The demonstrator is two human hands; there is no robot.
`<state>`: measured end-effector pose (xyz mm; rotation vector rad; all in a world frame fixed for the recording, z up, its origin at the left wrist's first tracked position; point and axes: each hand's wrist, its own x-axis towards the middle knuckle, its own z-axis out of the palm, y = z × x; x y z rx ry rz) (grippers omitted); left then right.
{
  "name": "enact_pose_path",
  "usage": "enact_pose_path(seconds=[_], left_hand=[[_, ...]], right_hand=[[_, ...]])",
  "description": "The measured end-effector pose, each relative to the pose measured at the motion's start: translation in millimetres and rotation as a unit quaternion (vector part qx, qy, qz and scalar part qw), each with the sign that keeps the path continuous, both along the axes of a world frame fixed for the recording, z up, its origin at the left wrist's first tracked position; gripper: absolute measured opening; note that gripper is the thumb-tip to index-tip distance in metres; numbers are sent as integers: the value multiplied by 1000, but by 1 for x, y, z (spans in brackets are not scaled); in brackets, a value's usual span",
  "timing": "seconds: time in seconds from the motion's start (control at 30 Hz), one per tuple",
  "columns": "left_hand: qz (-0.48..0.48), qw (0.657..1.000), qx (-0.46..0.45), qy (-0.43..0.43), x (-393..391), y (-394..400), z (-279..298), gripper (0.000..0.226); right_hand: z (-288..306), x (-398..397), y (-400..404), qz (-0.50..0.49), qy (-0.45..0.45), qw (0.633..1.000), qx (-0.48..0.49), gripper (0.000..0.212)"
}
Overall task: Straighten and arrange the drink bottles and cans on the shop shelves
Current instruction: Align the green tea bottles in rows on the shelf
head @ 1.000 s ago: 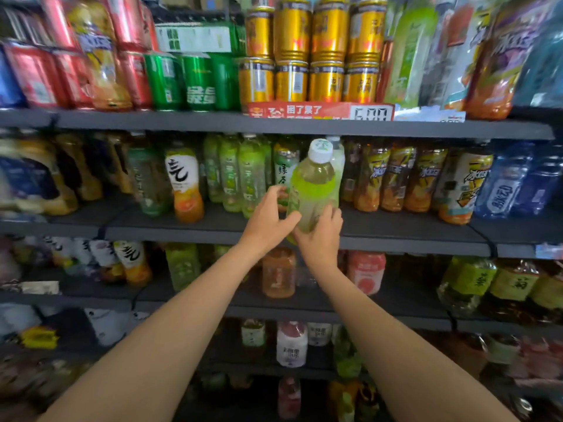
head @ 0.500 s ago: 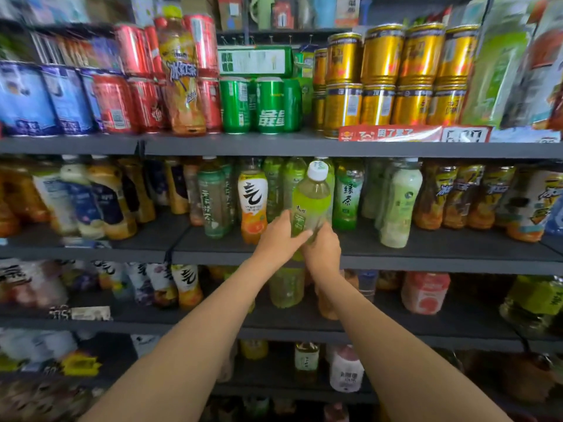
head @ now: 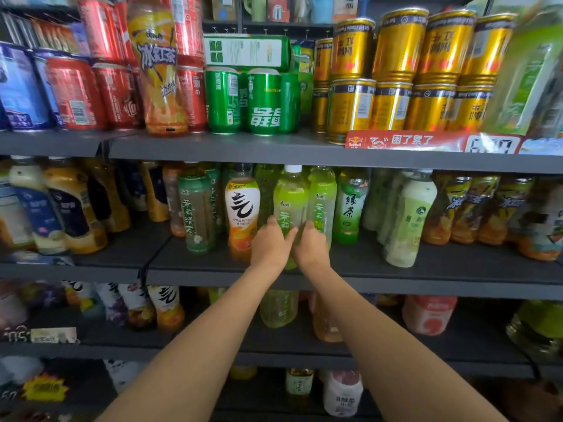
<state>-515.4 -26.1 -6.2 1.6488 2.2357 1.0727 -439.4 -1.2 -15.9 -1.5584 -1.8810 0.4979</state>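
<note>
A light-green tea bottle [head: 291, 199] with a white cap stands upright on the second shelf [head: 396, 274], in a row of green bottles. My left hand [head: 271, 242] grips its lower left side, thumb across the front. My right hand [head: 310, 245] holds the lower right side. To its left stands a white-and-orange bottle [head: 242, 214], to its right another pale green bottle [head: 321, 199] and a darker green tea bottle [head: 348, 205].
The top shelf carries red cans [head: 76, 92], a tall orange iced-tea bottle [head: 160, 65], green cans [head: 263, 102] and stacked gold cans [head: 399, 77]. A pale milky-green bottle [head: 408, 217] stands forward on the right. Lower shelves hold more bottles.
Both hands have pushed the green bottle deeper onto the second shelf, into the row of bottles. The camera has moved closer to the shelves.
</note>
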Motion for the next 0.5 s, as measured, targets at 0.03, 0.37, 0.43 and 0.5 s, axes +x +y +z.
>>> enact_pose_path(seconds=[0.03,0.37,0.43,0.5], left_hand=[[5,1000,0,-4,-1,2,-1,47],[7,998,-52,-42,0,1,-22,43],[-5,997,-65,-43,3,3,-22,50],[-5,996,-71,-47,4,5,-23,52]], right_hand=[[-3,0,2,7,4,1000,6,40],[-28,45,13,-83,74,992,67,59],[-19,38,20,-78,24,997,15,70],[-15,29,26,-80,8,997,-14,64]])
